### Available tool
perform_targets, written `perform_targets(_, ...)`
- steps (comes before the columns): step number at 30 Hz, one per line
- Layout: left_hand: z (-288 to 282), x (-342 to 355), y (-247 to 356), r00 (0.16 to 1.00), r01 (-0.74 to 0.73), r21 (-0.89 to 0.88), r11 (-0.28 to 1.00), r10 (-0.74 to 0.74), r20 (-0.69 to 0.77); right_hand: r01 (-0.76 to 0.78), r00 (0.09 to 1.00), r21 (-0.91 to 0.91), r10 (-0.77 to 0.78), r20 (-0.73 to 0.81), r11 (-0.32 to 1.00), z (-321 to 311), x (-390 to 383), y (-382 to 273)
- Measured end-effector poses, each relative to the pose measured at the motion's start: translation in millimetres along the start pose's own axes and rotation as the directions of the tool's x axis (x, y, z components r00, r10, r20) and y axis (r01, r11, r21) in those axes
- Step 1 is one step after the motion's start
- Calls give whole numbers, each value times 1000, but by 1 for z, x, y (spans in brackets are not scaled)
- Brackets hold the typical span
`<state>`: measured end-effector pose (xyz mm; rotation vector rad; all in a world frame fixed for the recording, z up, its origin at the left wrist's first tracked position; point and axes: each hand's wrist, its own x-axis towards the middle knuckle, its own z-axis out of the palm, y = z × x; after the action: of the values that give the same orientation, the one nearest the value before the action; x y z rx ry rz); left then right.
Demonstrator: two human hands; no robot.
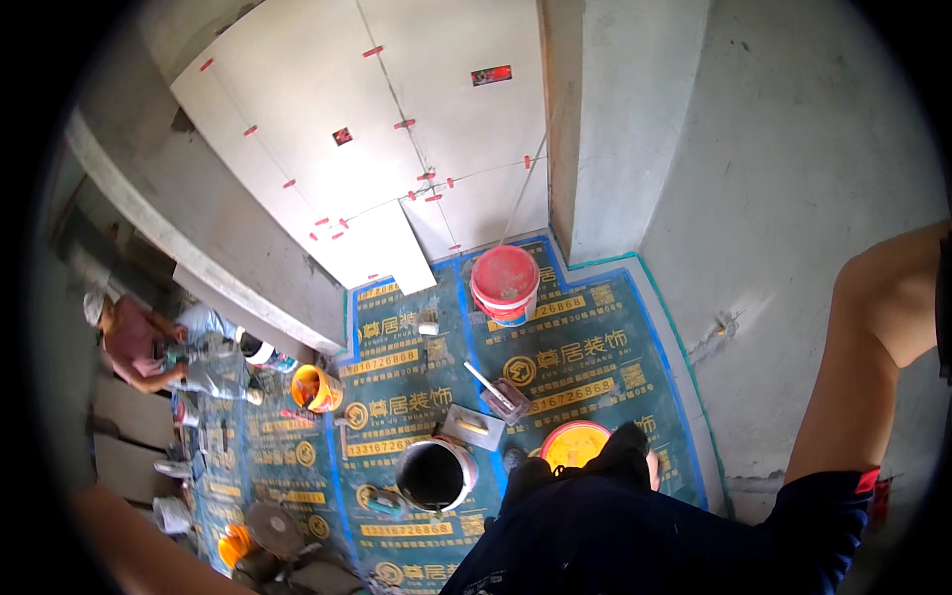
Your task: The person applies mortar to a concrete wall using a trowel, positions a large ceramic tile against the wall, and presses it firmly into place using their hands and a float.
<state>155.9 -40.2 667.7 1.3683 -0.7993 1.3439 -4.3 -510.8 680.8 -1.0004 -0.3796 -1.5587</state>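
Note:
Neither of my hands shows. My bare right arm [831,397] is raised and bent at the right edge, its hand beyond the picture. At the lower left my left arm [139,545] runs out of view, its hand hidden too. By my legs and dark shoes is a round yellow lid [573,446] with a red rim. Just left of it stands an open bucket [436,474] with dark contents. A flat trowel [474,427] lies beside the bucket. A clear square tub [508,401] has a white-handled tool [486,383] resting across it.
Ahead, large pale tiles [446,109] with red clips cover the wall; a loose tile [382,248] leans there. A red-lidded bucket [505,283] stands nearby. Printed green sheeting [595,347] covers the floor. At left, a person [149,342] holds a tool near an orange bucket [317,389].

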Motion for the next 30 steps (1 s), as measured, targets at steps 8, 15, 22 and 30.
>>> perform_targets(8,43,-27,-107,985,133,-55,990,-126,116,82,990,-261,-108,-88,962,-1,17,63)
perform_targets(15,117,-47,-192,969,192,-56,980,-180,172,141,982,-330,-174,-75,933,7,74,159)
perform_targets(22,189,-42,-241,976,177,93,980,-187,114,117,983,-232,-146,-111,966,-10,136,306)
perform_targets(30,269,20,-298,997,76,50,996,-76,-5,137,981,-265,-168,-96,954,-1,176,392)
